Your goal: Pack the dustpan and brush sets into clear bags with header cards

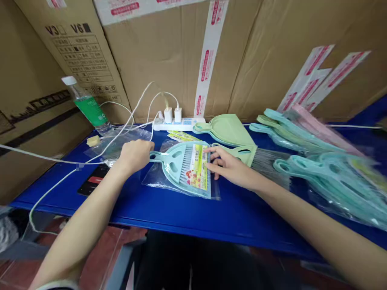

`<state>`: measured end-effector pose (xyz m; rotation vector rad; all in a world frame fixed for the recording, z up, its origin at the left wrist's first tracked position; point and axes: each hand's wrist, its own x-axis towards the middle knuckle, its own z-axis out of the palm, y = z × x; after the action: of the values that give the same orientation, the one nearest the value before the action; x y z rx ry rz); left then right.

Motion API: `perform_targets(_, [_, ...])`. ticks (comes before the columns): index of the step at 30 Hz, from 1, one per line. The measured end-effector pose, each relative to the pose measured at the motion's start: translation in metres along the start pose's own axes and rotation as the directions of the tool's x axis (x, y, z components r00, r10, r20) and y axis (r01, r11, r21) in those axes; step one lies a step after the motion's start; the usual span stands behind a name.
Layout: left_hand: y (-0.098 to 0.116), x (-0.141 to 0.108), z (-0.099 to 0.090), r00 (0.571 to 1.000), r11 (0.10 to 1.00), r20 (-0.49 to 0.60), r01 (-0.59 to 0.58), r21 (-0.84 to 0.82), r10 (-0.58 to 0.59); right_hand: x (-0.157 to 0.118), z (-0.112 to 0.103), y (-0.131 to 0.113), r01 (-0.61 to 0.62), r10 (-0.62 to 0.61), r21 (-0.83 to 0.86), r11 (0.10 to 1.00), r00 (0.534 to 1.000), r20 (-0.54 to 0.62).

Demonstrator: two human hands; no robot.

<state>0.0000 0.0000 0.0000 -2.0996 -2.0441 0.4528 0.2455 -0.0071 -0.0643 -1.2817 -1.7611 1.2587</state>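
A light-blue dustpan with its matching brush point(177, 163) lies on a clear plastic bag point(155, 179), handle pointing left. My left hand point(136, 155) is closed at the end of that handle, its fingertips partly hidden. A yellow printed label card point(198, 169) rests across the bristles. My right hand point(228, 166) lies over the card's right edge with fingers apart and slightly bent, touching it lightly. Just behind are a green dustpan point(231, 127), a green brush point(249, 153) and more yellow label cards point(183, 136).
Bagged light-blue sets point(329, 181) and several green, blue and pink ones point(302, 129) pile up at the right. A power strip point(181, 124) with white cables, a bottle point(90, 108) and a dark phone-like object point(93, 180) occupy the left and back. Cardboard boxes point(169, 60) wall the blue table point(187, 213).
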Motion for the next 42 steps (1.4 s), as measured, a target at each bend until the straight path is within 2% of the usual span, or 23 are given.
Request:
perform_targets(8, [-0.006,0.001,-0.001,0.999,0.999,-0.009,0.044,0.02,-0.044,-0.003,0.0,0.002,-0.024,0.023,-0.018,1.0,1.0,-0.017])
perform_targets(18, [-0.007,0.0,-0.003,0.997,0.997,-0.02,0.073,0.031,-0.072,-0.003,-0.001,0.007,0.003,-0.003,-0.024,1.0,1.0,-0.018])
perform_targets(21, [-0.004,-0.001,-0.001,0.996,0.998,-0.068,0.064,0.027,-0.062,-0.004,0.0,0.004,-0.017,0.016,-0.044,0.999,1.0,-0.023])
perform_targets(24, [0.002,-0.001,0.003,0.978,1.0,-0.206,-0.012,0.003,0.013,-0.004,0.001,0.0,-0.039,0.037,-0.065,0.997,0.999,-0.028])
perform_targets(26, [0.007,-0.002,0.008,0.939,0.979,-0.294,-0.197,-0.042,0.177,-0.004,0.002,0.0,-0.038,0.036,-0.07,0.997,0.999,-0.027])
perform_targets(27, [0.01,-0.002,0.01,0.901,0.942,-0.323,-0.329,-0.071,0.291,-0.004,0.002,0.0,-0.037,0.035,-0.072,0.997,0.999,-0.027])
perform_targets(29, [0.015,-0.005,0.014,0.785,0.803,-0.362,-0.579,-0.141,0.503,-0.005,0.001,0.001,-0.035,0.034,-0.07,0.997,0.999,-0.028])
perform_targets(31, [0.019,-0.008,0.017,0.678,0.65,-0.388,-0.726,-0.222,0.625,-0.005,0.001,0.001,-0.031,0.029,-0.066,0.997,0.999,-0.026])
perform_targets(34, [0.024,-0.014,0.018,0.598,0.498,-0.372,-0.8,-0.336,0.71,-0.006,0.0,0.001,-0.016,0.015,-0.072,0.997,1.0,-0.012])
perform_targets(37, [0.027,-0.019,0.018,0.537,0.417,-0.328,-0.83,-0.371,0.777,-0.008,-0.001,-0.002,-0.016,0.017,-0.09,0.996,1.0,0.002])
perform_targets(42, [0.029,-0.02,0.018,0.514,0.373,-0.287,-0.824,-0.426,0.809,-0.012,-0.002,-0.009,-0.037,0.042,-0.117,0.992,0.998,0.038])
